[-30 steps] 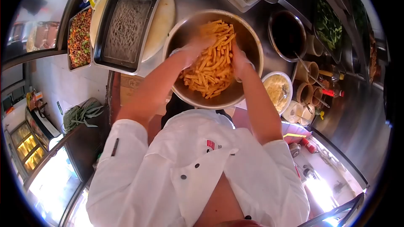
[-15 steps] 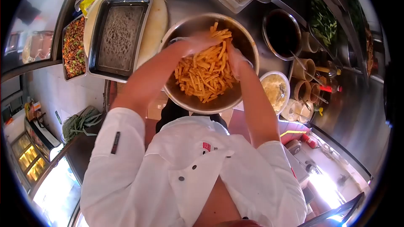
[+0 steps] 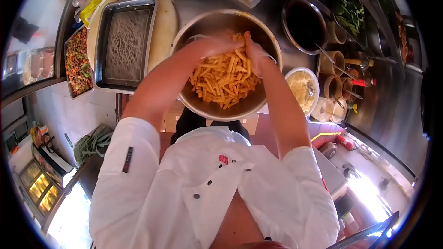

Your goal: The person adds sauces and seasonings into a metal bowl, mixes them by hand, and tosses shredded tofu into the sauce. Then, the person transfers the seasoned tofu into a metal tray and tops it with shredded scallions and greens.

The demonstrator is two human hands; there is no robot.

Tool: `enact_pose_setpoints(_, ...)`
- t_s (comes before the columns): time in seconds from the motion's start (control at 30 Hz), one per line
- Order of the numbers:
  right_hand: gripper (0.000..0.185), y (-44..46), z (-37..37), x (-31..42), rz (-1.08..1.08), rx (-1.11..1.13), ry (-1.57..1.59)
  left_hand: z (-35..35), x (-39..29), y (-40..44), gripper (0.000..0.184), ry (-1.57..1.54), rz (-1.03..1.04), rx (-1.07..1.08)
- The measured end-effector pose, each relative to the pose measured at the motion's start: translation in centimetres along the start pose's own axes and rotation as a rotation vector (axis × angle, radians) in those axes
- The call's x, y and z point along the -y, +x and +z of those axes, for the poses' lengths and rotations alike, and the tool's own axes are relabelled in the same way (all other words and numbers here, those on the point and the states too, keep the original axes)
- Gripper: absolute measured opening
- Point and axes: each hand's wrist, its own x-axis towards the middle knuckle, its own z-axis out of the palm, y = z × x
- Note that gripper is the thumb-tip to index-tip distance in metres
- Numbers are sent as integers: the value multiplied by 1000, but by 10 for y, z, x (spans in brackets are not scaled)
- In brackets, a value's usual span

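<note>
A large steel bowl [image 3: 198, 103] holds a heap of orange-brown cut strips [image 3: 225, 80]. Both hands wear thin clear gloves and are inside the bowl at the heap's far side. My left hand [image 3: 220, 45] reaches in from the left, blurred, its fingers against the strips. Opposite it, my right hand [image 3: 254, 55] presses on the heap's right edge with fingers bent around some strips. The two hands nearly meet at the top of the heap. Fingertips of both are partly hidden among the strips.
A steel tray [image 3: 123, 44] rests on a round board [image 3: 164, 27] at left, beside a tray of diced vegetables [image 3: 79, 63]. Right of the bowl are a pot of dark liquid [image 3: 304, 26], a white bowl of pale food [image 3: 301, 90] and several small containers [image 3: 332, 86].
Both hands have stayed in the bowl, drawing closer together at the heap's far side. The strips have been shifted about. The surrounding counter items appear slightly farther left in view.
</note>
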Motion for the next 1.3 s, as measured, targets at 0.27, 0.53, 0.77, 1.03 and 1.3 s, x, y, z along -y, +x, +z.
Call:
enact_pose_setpoints(0.27,79,23,-12,-87,53,-389,77,35,82,-40,74,-523,-322,-604)
enact_pose_setpoints(0.53,86,-8,17,-71,25,218,712,46,43,-9,58,-958,-210,-74)
enact_pose_setpoints(0.77,75,-46,4,-63,-212,180,714,25,-3,-58,50,-1056,-25,66)
enact_pose_setpoints(1.03,64,-47,-11,-77,-218,106,438,17,6,-91,47,-1106,84,-41)
enact_pose_setpoints(1.3,65,-16,15,-116,16,-191,671,89,84,-64,45,-1256,-308,-495)
